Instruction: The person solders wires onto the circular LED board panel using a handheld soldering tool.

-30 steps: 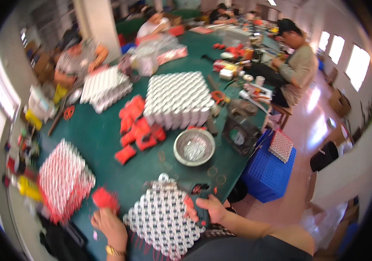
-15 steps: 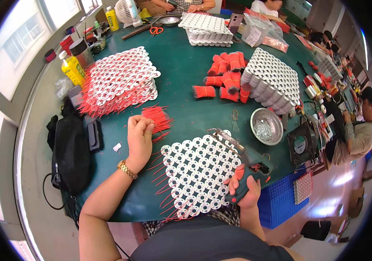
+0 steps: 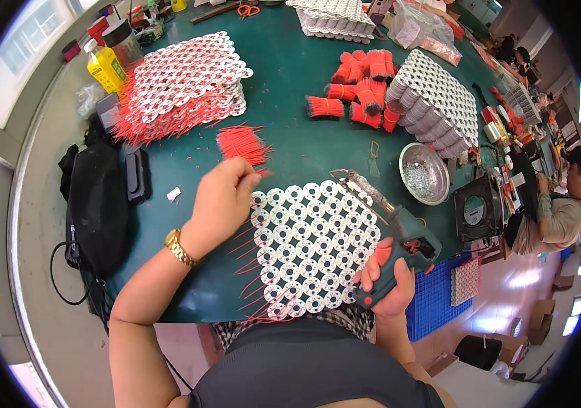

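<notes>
Left hand: the left hand (image 3: 219,197) is raised over the upper left corner of the disc panel, fingers pinched together on a red wire (image 3: 264,174), which is blurred.
Right hand: the right hand (image 3: 392,289) has its fingers wrapped around the handle of a green soldering gun (image 3: 409,234), whose metal tip points up and left over the panel's upper right part.
Disc panel: the white disc panel (image 3: 304,253) lies flat on the green counter (image 3: 290,88), between the hands and just in front of the person; red leads (image 3: 247,253) stick out along its left side.
Loose wires: a small red wire pile (image 3: 241,145) sits just beyond the left hand.
Far left: a panel stack (image 3: 188,81) bristles with red wires, beside a yellow bottle (image 3: 106,70).
Far right: red wire bundles (image 3: 368,92) touch a white panel stack (image 3: 436,98); a metal bowl (image 3: 443,178) stands nearer.
</notes>
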Action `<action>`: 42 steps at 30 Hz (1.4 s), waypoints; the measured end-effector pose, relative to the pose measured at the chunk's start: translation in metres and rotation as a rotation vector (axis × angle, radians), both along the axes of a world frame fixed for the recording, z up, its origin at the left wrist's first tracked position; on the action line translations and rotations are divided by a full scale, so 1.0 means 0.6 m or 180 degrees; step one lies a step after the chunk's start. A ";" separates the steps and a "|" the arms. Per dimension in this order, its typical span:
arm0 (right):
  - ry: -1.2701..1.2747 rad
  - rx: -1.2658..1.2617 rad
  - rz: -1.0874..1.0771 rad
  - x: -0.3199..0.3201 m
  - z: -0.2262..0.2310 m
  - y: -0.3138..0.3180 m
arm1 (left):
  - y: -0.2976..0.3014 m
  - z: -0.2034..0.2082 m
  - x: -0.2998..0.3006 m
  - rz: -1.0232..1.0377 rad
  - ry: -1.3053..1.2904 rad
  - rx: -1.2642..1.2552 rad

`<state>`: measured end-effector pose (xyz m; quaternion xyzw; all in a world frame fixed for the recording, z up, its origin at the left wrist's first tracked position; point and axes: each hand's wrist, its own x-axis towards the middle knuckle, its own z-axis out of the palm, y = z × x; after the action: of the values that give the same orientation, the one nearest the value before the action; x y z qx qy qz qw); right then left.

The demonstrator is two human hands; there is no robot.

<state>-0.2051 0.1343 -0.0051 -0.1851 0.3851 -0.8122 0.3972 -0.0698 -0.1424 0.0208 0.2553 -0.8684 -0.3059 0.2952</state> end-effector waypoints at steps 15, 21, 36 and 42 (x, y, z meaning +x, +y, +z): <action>0.0254 0.0349 0.0476 0.032 0.004 -0.041 | 0.037 -0.060 0.017 -0.0045 -0.0264 -0.0518; 0.0822 0.0874 0.0544 0.046 0.008 -0.044 | 0.036 -0.059 0.016 0.0053 -0.0296 -0.0529; 0.1229 0.1459 0.0540 0.057 0.025 -0.047 | 0.033 -0.057 0.015 0.0005 -0.0537 -0.0507; 0.1081 0.1263 0.0529 0.057 0.026 -0.048 | 0.032 -0.057 0.016 0.0010 -0.0566 -0.0532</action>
<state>-0.1706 0.1056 0.0103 -0.2682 0.5813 -0.6428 0.4208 -0.0602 -0.1230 -0.0135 0.2573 -0.9132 -0.2080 0.2378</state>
